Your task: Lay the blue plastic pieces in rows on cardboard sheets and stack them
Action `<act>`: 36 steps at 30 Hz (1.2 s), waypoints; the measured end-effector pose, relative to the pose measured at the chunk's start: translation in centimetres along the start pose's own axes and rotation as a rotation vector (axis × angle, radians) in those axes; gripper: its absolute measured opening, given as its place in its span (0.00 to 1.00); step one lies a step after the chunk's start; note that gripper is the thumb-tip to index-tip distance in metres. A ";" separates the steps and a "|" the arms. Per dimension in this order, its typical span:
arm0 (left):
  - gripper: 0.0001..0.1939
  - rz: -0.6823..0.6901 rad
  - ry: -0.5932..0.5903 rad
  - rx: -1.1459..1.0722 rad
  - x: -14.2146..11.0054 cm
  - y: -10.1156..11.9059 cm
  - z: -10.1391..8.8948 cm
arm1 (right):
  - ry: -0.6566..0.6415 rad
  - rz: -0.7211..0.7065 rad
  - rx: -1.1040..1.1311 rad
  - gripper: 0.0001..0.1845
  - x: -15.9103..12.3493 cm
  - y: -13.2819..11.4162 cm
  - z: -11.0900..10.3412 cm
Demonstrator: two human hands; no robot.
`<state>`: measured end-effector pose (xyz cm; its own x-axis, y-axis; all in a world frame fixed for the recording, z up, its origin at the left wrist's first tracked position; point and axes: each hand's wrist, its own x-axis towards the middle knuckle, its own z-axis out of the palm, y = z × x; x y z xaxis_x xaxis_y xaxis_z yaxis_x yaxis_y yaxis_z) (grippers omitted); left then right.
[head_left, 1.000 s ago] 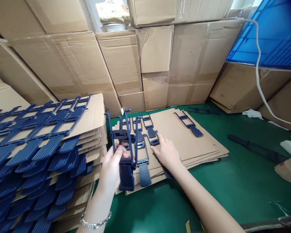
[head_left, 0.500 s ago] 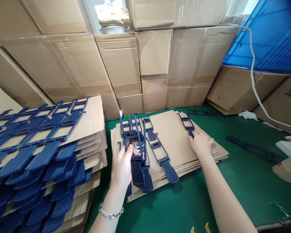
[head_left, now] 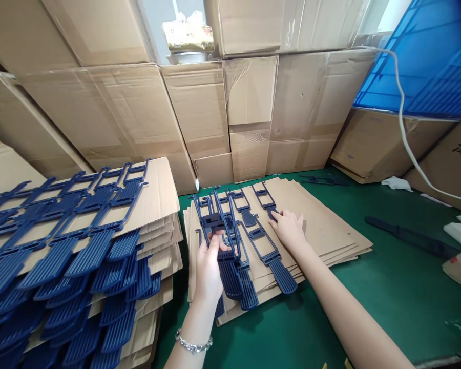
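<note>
My left hand (head_left: 209, 271) is closed around a small bunch of navy plastic frames (head_left: 230, 279), tilted up with their ribbed paddle ends toward me. They hover over a stack of cardboard sheets (head_left: 315, 215). At the back of the top sheet, my right hand (head_left: 290, 230) has its fingers on the ribbed end of another navy plastic frame (head_left: 269, 207), which lies flat. Between the hands lies a single frame with a long ribbed paddle (head_left: 282, 274). More frames beside it are partly hidden behind the held bunch.
Left of me rises a tall pile of cardboard layers (head_left: 159, 205) loaded with navy frames (head_left: 90, 253). Two loose dark pieces lie on the green table (head_left: 330, 312). Cardboard boxes (head_left: 303, 102) wall off the back; a white cable (head_left: 401, 113) hangs at right.
My right hand has moved left across the cardboard, and the frame under its fingers has come along, closer to the other frames. My left hand still holds its bunch.
</note>
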<state>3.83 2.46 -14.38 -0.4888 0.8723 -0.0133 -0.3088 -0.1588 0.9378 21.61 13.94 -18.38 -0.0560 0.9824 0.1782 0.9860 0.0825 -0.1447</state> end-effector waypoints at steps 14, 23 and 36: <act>0.14 -0.135 -0.006 -0.169 -0.2 0.0 0.2 | -0.064 -0.017 0.166 0.22 -0.1 -1.3 0.4; 0.11 -0.165 0.003 -0.264 -0.2 0.2 0.5 | -0.029 0.002 0.338 0.22 -4.1 -0.6 -1.8; 0.12 -0.193 -0.005 -0.227 -0.4 0.1 0.3 | -0.267 -0.060 0.229 0.14 -5.4 -1.8 -2.4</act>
<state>4.27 2.25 -14.19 -0.3998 0.8985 -0.1812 -0.5701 -0.0889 0.8167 20.47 8.09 -16.77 -0.1814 0.9814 -0.0630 0.9207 0.1470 -0.3614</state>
